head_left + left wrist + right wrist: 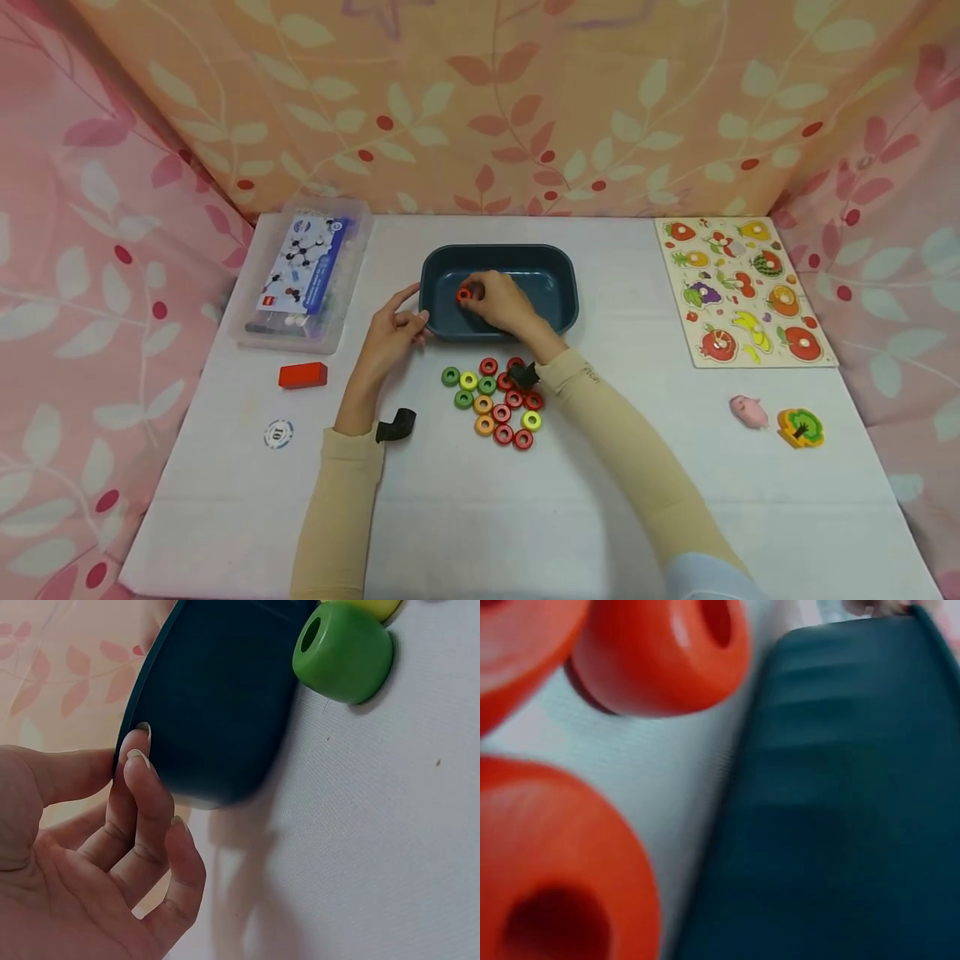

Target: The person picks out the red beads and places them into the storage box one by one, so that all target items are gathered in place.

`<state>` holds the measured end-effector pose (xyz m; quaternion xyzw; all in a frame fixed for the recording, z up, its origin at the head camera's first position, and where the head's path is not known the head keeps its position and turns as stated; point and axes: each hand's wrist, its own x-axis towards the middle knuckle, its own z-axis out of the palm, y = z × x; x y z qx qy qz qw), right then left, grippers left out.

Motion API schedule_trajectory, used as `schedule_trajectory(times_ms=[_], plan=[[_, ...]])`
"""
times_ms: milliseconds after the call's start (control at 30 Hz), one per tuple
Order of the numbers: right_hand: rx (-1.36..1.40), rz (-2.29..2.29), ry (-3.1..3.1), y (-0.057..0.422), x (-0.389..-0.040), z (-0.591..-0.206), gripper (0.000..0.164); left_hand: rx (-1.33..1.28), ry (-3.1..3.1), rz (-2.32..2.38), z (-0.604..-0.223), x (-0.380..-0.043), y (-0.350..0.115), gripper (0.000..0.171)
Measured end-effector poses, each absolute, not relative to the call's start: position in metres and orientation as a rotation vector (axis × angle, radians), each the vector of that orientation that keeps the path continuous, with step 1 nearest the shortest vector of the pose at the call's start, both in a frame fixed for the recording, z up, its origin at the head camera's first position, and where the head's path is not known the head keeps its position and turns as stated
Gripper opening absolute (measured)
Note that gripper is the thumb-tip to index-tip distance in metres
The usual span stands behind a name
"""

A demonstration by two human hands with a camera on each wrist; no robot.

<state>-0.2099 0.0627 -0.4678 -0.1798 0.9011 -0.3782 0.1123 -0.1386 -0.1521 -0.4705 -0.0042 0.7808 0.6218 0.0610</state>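
Observation:
A dark blue rectangular tray (pixel 555 283) stands on the white table. My left hand (pixel 390 332) pinches its left end; in the left wrist view thumb and fingertips meet across the rim (pixel 129 712). Over the inside of the tray, my right hand (pixel 501 302) pinches a red ring-shaped bead (pixel 463 294). In front of the tray lie several beads of the same shape: red (pixel 501 413), green (pixel 450 377), yellow (pixel 531 420) and orange (pixel 483 425). The right wrist view shows large red beads (pixel 660 660) beside the tray wall (pixel 840 787); the right hand itself is hidden there.
At the back left lies a clear plastic case (pixel 300 275), with a red block (pixel 303 375) and a round token (pixel 278 433) nearer. On the right are a fruit puzzle board (pixel 712 317), a pink pig figure (pixel 748 411) and a tree-shaped piece (pixel 801 427). Floral curtains (pixel 480 108) enclose the table.

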Motion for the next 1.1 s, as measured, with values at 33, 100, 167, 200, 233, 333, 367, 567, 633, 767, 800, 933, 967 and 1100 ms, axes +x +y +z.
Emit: schedule_trajectory(times_ms=[33, 100, 167, 200, 233, 333, 367, 567, 633, 767, 800, 933, 967, 1100], plan=[[-0.529, -1.106, 2.647, 0.060, -0.211, -0.468, 0.035, -0.016, 2.361, 1.881, -0.471, -0.139, -0.153, 0.053], [-0.537, -1.113, 2.639, 0.057, -0.212, -0.468, 0.040, -0.016, 2.360, 1.883, -0.472, -0.139, -0.153, 0.052], [-0.568, -1.136, 2.615, 0.058, -0.212, -0.468, 0.044, -0.012, 2.358, 1.881, -0.472, -0.139, -0.153, 0.053], [-0.590, -1.139, 2.604, 0.059, -0.211, -0.467, 0.044, -0.013, 2.356, 1.884, -0.472, -0.139, -0.153, 0.052], [-0.608, -1.136, 2.598, 0.061, -0.210, -0.467, 0.044, -0.016, 2.354, 1.888, -0.472, -0.139, -0.153, 0.052], [-0.665, -1.123, 2.576, 0.069, -0.202, -0.460, 0.044, -0.025, 2.355, 1.886, -0.471, -0.138, -0.152, 0.053], [-0.682, -1.120, 2.572, 0.072, -0.198, -0.458, 0.043, -0.030, 2.356, 1.885, -0.471, -0.138, -0.152, 0.052], [-0.793, -1.206, 2.521, 0.097, -0.166, -0.432, 0.040, -0.035, 2.361, 1.881, -0.472, -0.137, -0.152, 0.053], [-0.824, -1.231, 2.515, 0.106, -0.154, -0.424, 0.038, -0.036, 2.360, 1.882, -0.472, -0.137, -0.152, 0.053], [-0.865, -1.278, 2.490, 0.121, -0.133, -0.414, 0.034, -0.040, 2.360, 1.880, -0.472, -0.137, -0.152, 0.052], [-0.874, -1.290, 2.477, 0.124, -0.128, -0.413, 0.034, -0.043, 2.356, 1.882, -0.472, -0.138, -0.152, 0.053], [-0.877, -1.309, 2.404, 0.136, -0.111, -0.414, 0.035, -0.042, 2.332, 1.904, -0.471, -0.137, -0.151, 0.054], [-0.869, -1.305, 2.377, 0.138, -0.107, -0.415, 0.036, -0.040, 2.325, 1.910, -0.471, -0.137, -0.151, 0.055], [-0.825, -1.182, 2.310, 0.147, -0.098, -0.426, 0.047, -0.040, 2.314, 1.917, -0.471, -0.137, -0.151, 0.055]])
